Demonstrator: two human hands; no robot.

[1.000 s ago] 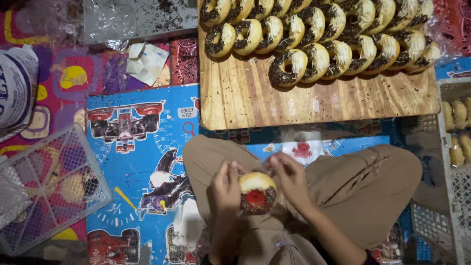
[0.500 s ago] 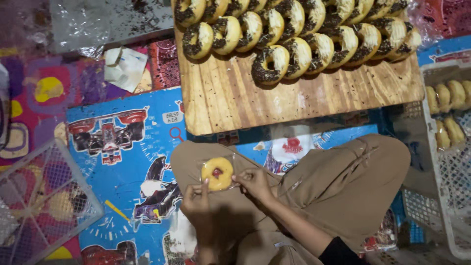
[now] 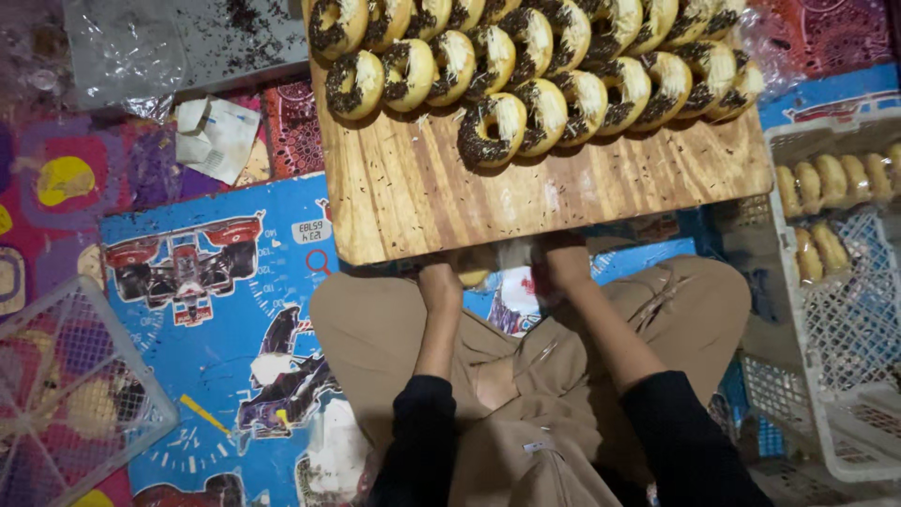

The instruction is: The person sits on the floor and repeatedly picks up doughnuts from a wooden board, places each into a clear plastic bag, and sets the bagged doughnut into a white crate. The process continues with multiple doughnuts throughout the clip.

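Two hands reach under the near edge of the wooden board (image 3: 526, 202). The left hand (image 3: 439, 282) and right hand (image 3: 561, 263) flank a plain doughnut (image 3: 474, 272) just below that edge; whether either clasps it I cannot tell. On the board's far side, chocolate-sprinkled doughnuts (image 3: 526, 70) lean in overlapping rows, probably to save room. Right of the board, a white crate (image 3: 835, 310) holds plain ones.

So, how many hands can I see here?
2: the left hand and the right hand, both at the near edge of the wooden board, each partly hidden.
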